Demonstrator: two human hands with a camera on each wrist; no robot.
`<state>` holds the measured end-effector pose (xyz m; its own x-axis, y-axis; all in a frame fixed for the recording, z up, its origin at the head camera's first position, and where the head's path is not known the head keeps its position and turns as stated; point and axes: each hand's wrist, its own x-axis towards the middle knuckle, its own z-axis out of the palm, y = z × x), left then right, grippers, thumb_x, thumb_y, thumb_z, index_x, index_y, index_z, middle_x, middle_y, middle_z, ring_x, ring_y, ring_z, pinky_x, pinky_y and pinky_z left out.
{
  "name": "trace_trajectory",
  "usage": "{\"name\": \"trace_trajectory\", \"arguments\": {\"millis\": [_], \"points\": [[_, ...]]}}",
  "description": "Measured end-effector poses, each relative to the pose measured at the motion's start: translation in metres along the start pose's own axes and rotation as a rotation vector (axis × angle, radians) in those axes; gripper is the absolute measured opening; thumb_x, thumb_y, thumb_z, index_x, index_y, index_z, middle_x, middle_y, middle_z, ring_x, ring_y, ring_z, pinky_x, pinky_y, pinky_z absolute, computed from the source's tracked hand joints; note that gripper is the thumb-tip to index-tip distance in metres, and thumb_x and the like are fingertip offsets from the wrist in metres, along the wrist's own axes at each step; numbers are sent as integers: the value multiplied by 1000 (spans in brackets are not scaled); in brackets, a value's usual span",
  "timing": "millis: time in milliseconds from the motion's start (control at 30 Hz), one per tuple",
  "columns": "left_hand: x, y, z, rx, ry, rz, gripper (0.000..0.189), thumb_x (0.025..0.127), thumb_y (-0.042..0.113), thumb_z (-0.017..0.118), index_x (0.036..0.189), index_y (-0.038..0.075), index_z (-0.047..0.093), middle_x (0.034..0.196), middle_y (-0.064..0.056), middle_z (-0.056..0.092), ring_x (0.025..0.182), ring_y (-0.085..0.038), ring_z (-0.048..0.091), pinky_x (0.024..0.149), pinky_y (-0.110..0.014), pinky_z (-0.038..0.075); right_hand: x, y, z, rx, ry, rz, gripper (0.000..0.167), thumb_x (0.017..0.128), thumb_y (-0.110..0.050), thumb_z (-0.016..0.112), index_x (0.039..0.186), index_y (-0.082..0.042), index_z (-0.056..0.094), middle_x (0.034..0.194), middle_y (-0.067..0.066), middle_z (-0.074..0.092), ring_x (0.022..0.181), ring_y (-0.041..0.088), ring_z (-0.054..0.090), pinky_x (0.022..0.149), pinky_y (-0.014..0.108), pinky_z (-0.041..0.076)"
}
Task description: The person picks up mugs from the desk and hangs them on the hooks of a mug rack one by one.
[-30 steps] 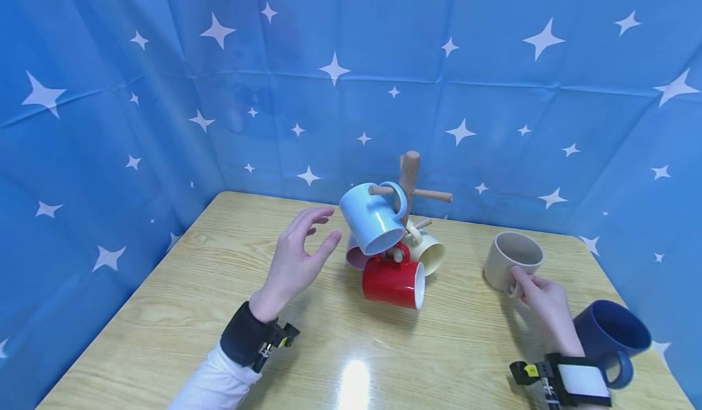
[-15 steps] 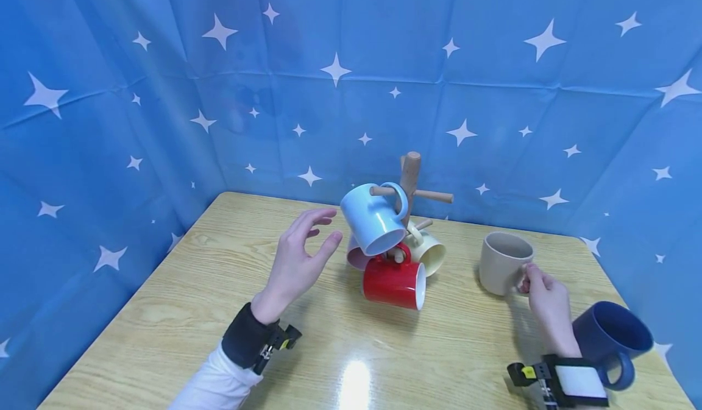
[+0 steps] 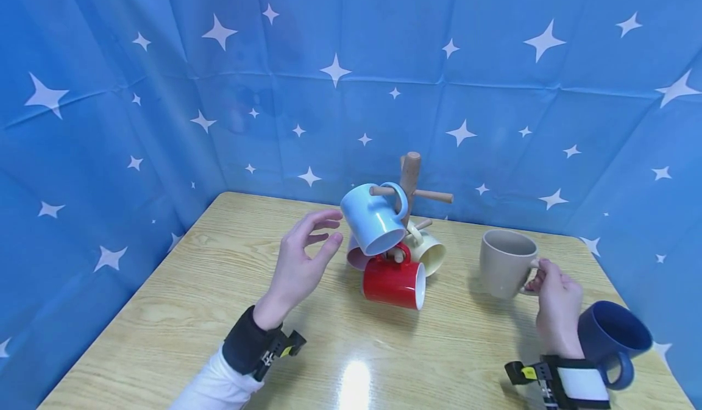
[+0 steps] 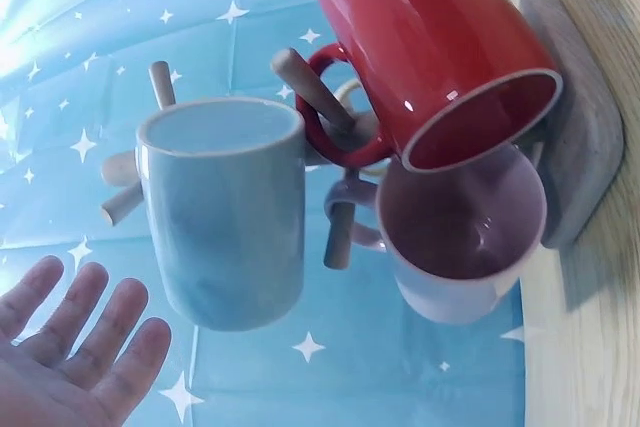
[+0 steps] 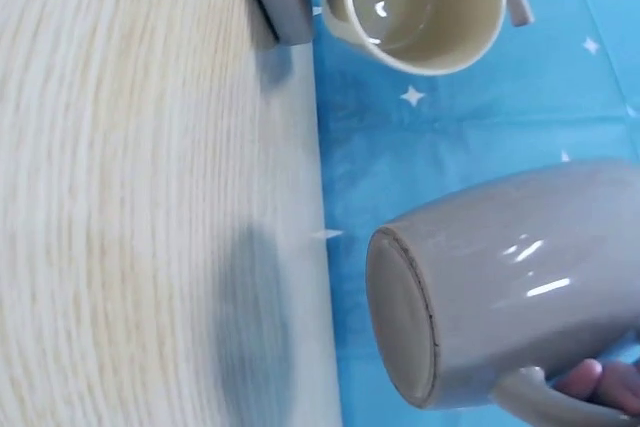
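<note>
Table (image 3: 181,318), grey mug (image 3: 503,268), handle (image 5: 550,405) perhaps half hidden

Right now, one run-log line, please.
right hand: holds beige mug by handle, off table | left hand: beside light-blue mug | navy mug: on table

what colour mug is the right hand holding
The mug is greyish beige, clearest in the head view.
</note>
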<state>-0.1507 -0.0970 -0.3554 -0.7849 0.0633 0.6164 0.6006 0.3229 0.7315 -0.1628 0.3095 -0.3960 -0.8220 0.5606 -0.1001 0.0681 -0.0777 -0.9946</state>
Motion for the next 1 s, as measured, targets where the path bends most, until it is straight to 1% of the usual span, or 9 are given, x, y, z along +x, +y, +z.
{"name": "trace_trajectory", "arguments": {"millis": [133, 233, 367, 433, 567, 700, 800, 900, 1000], "points": [[-1, 5, 2, -37, -9, 7, 39, 100, 9, 68, 137, 4, 63, 135, -17, 70, 122, -33, 70, 99, -37, 62, -4, -5, 4, 106, 15, -23, 48, 108, -23, 50, 62, -13, 51, 57, -8, 44, 59, 9, 50, 58, 18, 50], [-1, 9, 4, -63, -24, 2, 38, 100, 9, 67, 138, 4, 62, 136, -17, 69, 123, -34, 69, 99, -38, 62, -10, -10, 7, 143, 11, -43, 49, 108, -20, 50, 59, -12, 49, 55, -6, 43, 59, 10, 50, 60, 18, 50], [-2, 15, 8, -88, -46, -9, 38, 100, 9, 67, 138, 6, 62, 137, -16, 69, 124, -32, 68, 101, -41, 61, -22, -21, 10, 181, -17, -60, 51, 109, -19, 50, 58, -11, 48, 54, -5, 41, 61, 12, 50, 64, 20, 49], [-3, 19, 11, -100, -54, -5, 38, 100, 9, 67, 138, 6, 62, 137, -15, 68, 125, -32, 68, 101, -40, 61, -28, -27, 11, 193, -41, -66, 51, 110, -19, 49, 60, -11, 51, 54, -5, 41, 63, 12, 51, 66, 20, 50], [-3, 25, 17, -127, -73, 22, 39, 100, 13, 68, 138, 6, 62, 138, -15, 67, 124, -32, 67, 101, -38, 62, -39, -37, 12, 251, -89, -77, 47, 110, -18, 48, 66, -11, 62, 52, -5, 43, 62, 12, 51, 66, 20, 51], [-2, 28, 24, -157, -96, 42, 39, 102, 18, 67, 138, 7, 61, 138, -16, 67, 124, -31, 67, 101, -37, 61, -48, -43, 11, 312, -134, -97, 46, 110, -15, 48, 71, -10, 71, 52, -4, 55, 57, 11, 54, 63, 19, 52], [0, 32, 29, -177, -104, 44, 38, 101, 20, 68, 137, 7, 61, 136, -17, 68, 125, -32, 67, 100, -37, 62, -53, -46, 12, 332, -170, -121, 45, 110, -15, 49, 74, -9, 75, 57, -3, 66, 57, 10, 57, 63, 19, 53], [0, 35, 33, -189, -111, 43, 38, 101, 20, 68, 136, 7, 62, 135, -17, 68, 123, -33, 67, 100, -36, 61, -58, -48, 12, 372, -222, -144, 44, 111, -16, 49, 78, -8, 77, 63, -3, 71, 57, 10, 60, 63, 19, 54], [0, 39, 39, -209, -122, 42, 39, 101, 21, 68, 137, 7, 61, 135, -17, 68, 123, -35, 68, 100, -35, 61, -63, -49, 13, 429, -285, -174, 42, 111, -14, 50, 80, -6, 76, 64, -1, 72, 57, 10, 62, 63, 19, 55]]}}
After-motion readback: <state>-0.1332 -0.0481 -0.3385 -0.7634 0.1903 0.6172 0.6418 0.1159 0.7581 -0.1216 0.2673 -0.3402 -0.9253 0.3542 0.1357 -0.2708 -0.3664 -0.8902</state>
